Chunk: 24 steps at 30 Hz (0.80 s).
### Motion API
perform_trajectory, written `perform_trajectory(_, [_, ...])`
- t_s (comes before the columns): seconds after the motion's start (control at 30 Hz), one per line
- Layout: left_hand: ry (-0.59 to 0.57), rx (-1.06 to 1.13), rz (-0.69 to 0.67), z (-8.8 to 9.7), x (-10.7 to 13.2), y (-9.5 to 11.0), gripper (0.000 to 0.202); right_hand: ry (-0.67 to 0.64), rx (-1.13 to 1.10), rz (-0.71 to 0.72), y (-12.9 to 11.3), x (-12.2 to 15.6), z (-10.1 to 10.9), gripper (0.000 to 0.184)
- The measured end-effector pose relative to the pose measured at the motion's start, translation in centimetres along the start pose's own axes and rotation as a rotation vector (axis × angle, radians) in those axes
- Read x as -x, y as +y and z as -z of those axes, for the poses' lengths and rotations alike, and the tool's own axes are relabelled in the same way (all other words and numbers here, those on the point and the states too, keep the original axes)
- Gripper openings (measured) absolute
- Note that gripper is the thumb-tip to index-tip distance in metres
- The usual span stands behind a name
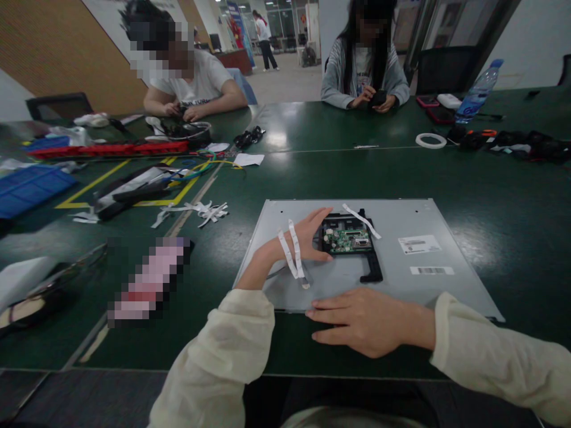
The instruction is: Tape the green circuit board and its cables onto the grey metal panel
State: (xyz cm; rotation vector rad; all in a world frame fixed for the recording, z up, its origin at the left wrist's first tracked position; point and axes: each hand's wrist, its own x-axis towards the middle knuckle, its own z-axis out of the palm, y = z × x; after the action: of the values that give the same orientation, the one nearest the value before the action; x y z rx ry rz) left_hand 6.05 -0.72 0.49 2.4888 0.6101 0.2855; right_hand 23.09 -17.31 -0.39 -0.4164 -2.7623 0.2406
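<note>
A flat grey metal panel point(401, 291), like the back of a display, lies on the green table before me. On it sits a green circuit board point(345, 239) in a black plastic frame point(376, 268). My left hand point(306, 238) is at the board's left side, thumb and fingers spread apart; whether it touches the frame I cannot tell. Narrow white strips point(291, 252) lie across the back of that hand and wrist. Another white strip point(362, 221) crosses the frame's top right. My right hand point(366, 321) rests with fingers stretched out at the panel's front edge.
Left of the panel lie white strips point(209, 213) and a phone-like pink object point(149, 279), pixelated. Farther left are a blue crate point(33, 189) and cables. A tape roll point(430, 141) and water bottle point(479, 92) stand right. Two people sit across the table.
</note>
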Motion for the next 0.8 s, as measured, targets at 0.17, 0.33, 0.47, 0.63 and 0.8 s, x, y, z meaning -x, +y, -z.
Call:
perform_trajectory(0.17, [0.011,0.014,0.004,-0.5,-0.2,-0.6,0.112,0.018,0.010,-0.030,-0.3,-0.1,0.0,0.037])
perform_trajectory(0.33, [0.012,0.009,0.038,-1.0,-0.5,-1.3,0.114,0.014,0.013,-0.051,-0.5,-0.1,-0.2,0.036])
perform_trajectory(0.47, [0.009,-0.007,0.042,-1.2,-0.6,-1.8,0.118,0.025,0.025,-0.077,-0.5,-0.1,-0.5,0.035])
perform_trajectory(0.63, [-0.003,-0.022,0.038,-1.3,-0.6,-2.1,0.119,0.017,0.026,-0.098,-0.5,0.0,-0.7,0.035])
perform_trajectory(0.8, [-0.001,-0.017,0.028,-1.2,-0.6,-2.1,0.119,0.010,0.006,-0.104,-0.5,0.0,-0.7,0.035])
